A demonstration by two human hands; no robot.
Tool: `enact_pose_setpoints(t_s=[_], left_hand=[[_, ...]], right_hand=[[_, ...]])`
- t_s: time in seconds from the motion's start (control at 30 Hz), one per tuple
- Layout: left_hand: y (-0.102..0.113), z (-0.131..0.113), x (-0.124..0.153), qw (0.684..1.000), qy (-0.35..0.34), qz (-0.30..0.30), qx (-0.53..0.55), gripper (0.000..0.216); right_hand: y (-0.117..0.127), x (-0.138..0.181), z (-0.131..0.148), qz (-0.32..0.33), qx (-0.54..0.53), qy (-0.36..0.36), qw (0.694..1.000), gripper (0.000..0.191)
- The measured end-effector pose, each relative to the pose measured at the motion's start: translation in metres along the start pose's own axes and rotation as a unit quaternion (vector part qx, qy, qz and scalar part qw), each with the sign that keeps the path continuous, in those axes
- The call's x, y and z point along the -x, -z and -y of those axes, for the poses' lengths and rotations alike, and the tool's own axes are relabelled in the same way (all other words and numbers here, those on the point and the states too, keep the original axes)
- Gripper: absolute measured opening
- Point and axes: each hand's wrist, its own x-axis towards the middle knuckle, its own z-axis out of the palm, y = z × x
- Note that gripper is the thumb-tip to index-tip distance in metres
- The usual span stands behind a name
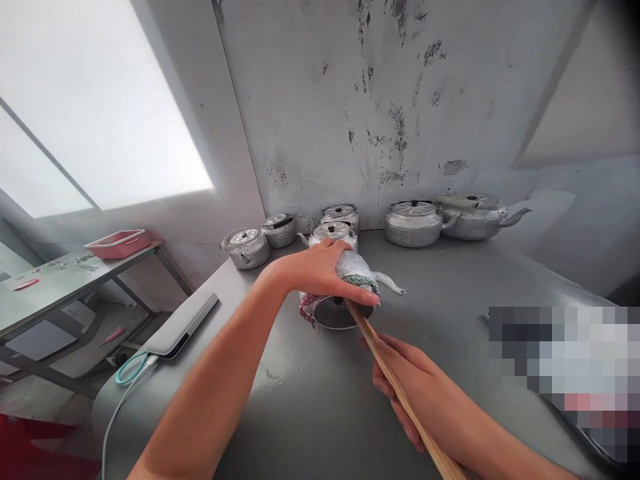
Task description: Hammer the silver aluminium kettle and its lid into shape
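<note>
My left hand [315, 270] presses a cloth [356, 272] down over a small metal teapot [345, 303] lying on its side on the grey metal table [450, 293], its spout pointing right. My right hand [415, 387] is closed round a long wooden stick [395, 387]. The stick's far end reaches into the teapot's open mouth, under the cloth.
Several metal teapots stand along the back wall: small ones [247, 247] at the left, two larger ones [414, 223] at the right. A white power bank [181, 323] with a cable lies at the table's left edge. A pink tray [119, 243] sits on a side table at the left.
</note>
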Motion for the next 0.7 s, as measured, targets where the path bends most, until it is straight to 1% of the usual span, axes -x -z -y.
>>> enact_pose_setpoints(t_s=[0.07,0.13,0.27,0.4,0.5,0.6,0.7], left_hand=[[-0.0011,-0.0025,-0.0003,1.0,-0.007,-0.008,-0.002,0.117],[-0.0008,-0.0053,-0.0003,1.0,-0.021,-0.015,-0.01,0.111],[0.0018,-0.0095,0.0022,0.999,-0.028,-0.009,-0.014,0.097],[0.0041,-0.0088,0.0063,1.0,-0.009,0.008,-0.006,0.1],[0.0054,-0.0071,0.0079,1.0,0.008,0.022,-0.002,0.101],[0.0054,-0.007,0.0072,1.0,0.004,0.005,0.001,0.097],[0.0037,-0.0073,0.0046,1.0,-0.007,-0.015,0.017,0.093]], right_hand=[[0.0001,0.0005,0.0008,-0.001,-0.005,-0.01,1.0,0.037],[0.0003,0.0012,0.0005,-0.001,-0.006,-0.011,1.0,0.036],[0.001,0.002,-0.0019,-0.001,-0.008,0.001,1.0,0.028],[0.0015,0.0041,-0.0004,0.027,-0.006,-0.01,1.0,0.023],[0.0015,0.0071,0.0031,0.035,-0.004,0.006,0.999,0.024],[0.0005,0.0094,0.0053,0.043,-0.021,0.022,0.999,0.028],[-0.0016,0.0095,0.0054,0.045,-0.036,0.003,0.998,0.026]])
